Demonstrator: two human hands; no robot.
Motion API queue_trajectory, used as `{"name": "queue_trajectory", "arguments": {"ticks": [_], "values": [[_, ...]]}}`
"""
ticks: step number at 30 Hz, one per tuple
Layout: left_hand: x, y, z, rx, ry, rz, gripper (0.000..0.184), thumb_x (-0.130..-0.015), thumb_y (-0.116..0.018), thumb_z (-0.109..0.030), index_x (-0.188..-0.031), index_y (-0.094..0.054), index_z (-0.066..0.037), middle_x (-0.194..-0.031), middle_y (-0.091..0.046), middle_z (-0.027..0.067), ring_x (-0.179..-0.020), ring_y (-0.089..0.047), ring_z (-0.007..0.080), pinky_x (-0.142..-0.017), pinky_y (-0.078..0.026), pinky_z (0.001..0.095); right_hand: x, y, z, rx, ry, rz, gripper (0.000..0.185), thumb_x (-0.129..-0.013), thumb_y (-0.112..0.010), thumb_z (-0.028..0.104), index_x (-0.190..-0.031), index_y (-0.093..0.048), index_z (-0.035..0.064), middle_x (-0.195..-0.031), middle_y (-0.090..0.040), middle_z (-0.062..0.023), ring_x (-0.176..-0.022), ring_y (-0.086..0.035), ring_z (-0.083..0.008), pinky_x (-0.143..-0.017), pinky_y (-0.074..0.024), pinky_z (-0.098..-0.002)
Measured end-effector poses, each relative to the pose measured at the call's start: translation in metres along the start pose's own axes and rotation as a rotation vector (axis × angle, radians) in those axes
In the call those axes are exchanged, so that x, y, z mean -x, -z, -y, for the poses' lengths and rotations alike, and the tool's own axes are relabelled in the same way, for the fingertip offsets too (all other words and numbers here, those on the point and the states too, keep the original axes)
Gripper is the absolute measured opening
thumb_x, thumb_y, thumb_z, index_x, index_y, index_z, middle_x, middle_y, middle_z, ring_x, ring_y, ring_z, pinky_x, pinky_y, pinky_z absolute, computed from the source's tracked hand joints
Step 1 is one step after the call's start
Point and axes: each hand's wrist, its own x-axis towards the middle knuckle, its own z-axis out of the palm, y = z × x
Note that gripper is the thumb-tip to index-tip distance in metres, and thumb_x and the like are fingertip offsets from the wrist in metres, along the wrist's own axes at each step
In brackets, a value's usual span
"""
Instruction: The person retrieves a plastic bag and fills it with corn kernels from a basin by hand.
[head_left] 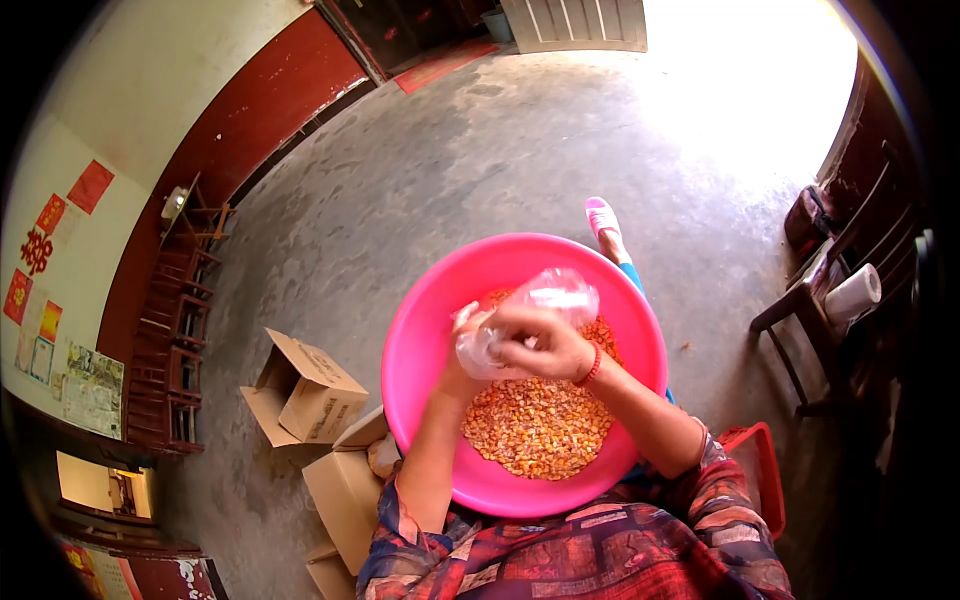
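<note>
A large pink basin [430, 270] sits on my lap, with a heap of dried corn kernels [540, 430] in its bottom. Above the kernels my right hand [545, 342] has its fingers closed around a crumpled clear plastic bag [562, 292]. Part of the bag stands out past the far side of the hand, and more of it shows below the fingers. My left hand [468, 335] is against the bag's near-left part, its fingers partly hidden and blurred. It appears to grip the plastic too. I cannot make out any contents in the bag.
Open cardboard boxes [320, 395] stand on the floor to the left. A red plastic container [765, 480] is close on my right. Further right is a wooden chair [810, 320] with a white paper roll [853, 295]. Wooden chairs [180, 370] line the left wall.
</note>
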Motion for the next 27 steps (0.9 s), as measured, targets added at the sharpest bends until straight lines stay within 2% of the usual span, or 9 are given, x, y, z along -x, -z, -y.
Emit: {"name": "queue_trajectory", "arguments": {"ticks": [5,7,11,14,19,23,24,25,27], "values": [[0.012,0.004,0.012,0.251,0.41,-0.309,0.014,-0.083,-0.065,-0.015,-0.092,-0.063,-0.004,-0.08,-0.064,0.0079,-0.072,-0.06,0.0196,-0.062,-0.049,0.0337,-0.012,0.034,-0.01,-0.026,-0.042,-0.666,0.025,-0.083,-0.047,-0.005,-0.106,-0.054,0.0,-0.081,-0.054,-0.0011,-0.075,-0.049,-0.0054,-0.065,-0.0419,-0.0195],[0.009,0.007,0.004,0.623,0.607,-0.415,0.016,-0.086,-0.063,-0.017,-0.095,-0.062,-0.004,-0.083,-0.063,0.0054,-0.076,-0.059,0.0152,-0.067,-0.048,0.0309,-0.005,0.054,-0.03,0.145,-0.143,-0.618,0.031,-0.081,-0.053,0.002,-0.112,-0.052,-0.0002,-0.09,-0.058,-0.0063,-0.083,-0.055,-0.0113,-0.073,-0.0451,-0.0231],[0.005,0.014,-0.008,0.816,0.597,-0.383,0.024,-0.086,-0.064,-0.019,-0.103,-0.059,-0.004,-0.093,-0.061,0.0028,-0.083,-0.057,0.0129,-0.072,-0.048,0.0284,0.0,0.051,-0.053,0.445,-0.157,0.072,0.06,-0.07,-0.07,0.02,-0.125,-0.049,0.0047,-0.123,-0.051,-0.0186,-0.12,-0.043,-0.0316,-0.103,-0.0331,-0.0412],[-0.011,0.024,-0.022,1.037,0.493,-0.262,0.046,-0.08,-0.07,-0.022,-0.118,-0.049,-0.006,-0.112,-0.054,0.0051,-0.097,-0.055,0.0147,-0.08,-0.048,0.0249,0.002,0.019,-0.046,0.329,-0.162,0.188,0.05,-0.07,-0.073,0.023,-0.115,-0.055,0.0082,-0.112,-0.058,-0.0125,-0.11,-0.052,-0.026,-0.094,-0.0415,-0.0379],[-0.01,0.02,-0.022,1.017,0.551,-0.097,0.039,-0.092,-0.052,-0.03,-0.119,-0.045,-0.002,-0.111,-0.055,0.0056,-0.096,-0.055,0.0119,-0.083,-0.047,0.0253,0.008,0.003,-0.074,0.238,-0.14,0.007,0.021,-0.082,-0.061,0.01,-0.103,-0.059,0.0082,-0.101,-0.061,-0.0082,-0.094,-0.058,-0.0197,-0.079,-0.0492,-0.0343],[0.002,0.016,0.0,0.79,0.468,-0.089,0.093,-0.071,-0.078,-0.027,-0.14,-0.022,0.0,-0.128,-0.049,0.0144,-0.117,-0.048,0.0231,-0.1,-0.038,0.0347,0.014,0.009,-0.07,-0.068,-0.217,-0.342,0.018,-0.088,-0.054,0.009,-0.104,-0.058,0.0013,-0.1,-0.061,-0.0093,-0.092,-0.058,-0.0179,-0.073,-0.0505,-0.0337],[-0.001,0.021,-0.005,0.655,0.484,-0.058,0.098,-0.069,-0.079,-0.028,-0.141,-0.019,0.0,-0.132,-0.045,0.0164,-0.121,-0.044,0.0243,-0.102,-0.035,0.0357,0.004,0.023,-0.034,-0.012,-0.724,-0.171,0.021,-0.089,-0.051,0.013,-0.106,-0.057,0.0014,-0.098,-0.061,-0.0084,-0.09,-0.059,-0.0159,-0.073,-0.0503,-0.0311],[-0.006,0.028,-0.012,0.519,0.498,-0.028,0.103,-0.067,-0.081,-0.029,-0.142,-0.016,0.0,-0.136,-0.041,0.0183,-0.126,-0.04,0.0256,-0.104,-0.033,0.0366,0.012,0.019,-0.064,-0.175,-0.422,-0.385,0.024,-0.089,-0.049,0.018,-0.105,-0.058,0.0021,-0.09,-0.062,-0.0081,-0.08,-0.06,-0.0148,-0.061,-0.051,-0.0278],[-0.008,0.032,-0.017,0.546,0.557,0.042,0.109,-0.063,-0.083,-0.033,-0.142,-0.016,-0.002,-0.141,-0.032,0.0216,-0.131,-0.032,0.0288,-0.107,-0.029,0.0384,0.004,0.018,-0.024,-0.066,-0.543,-0.461,0.031,-0.091,-0.044,0.027,-0.102,-0.058,0.0018,-0.081,-0.06,-0.0078,-0.072,-0.059,-0.015,-0.056,-0.05,-0.0275]]}}
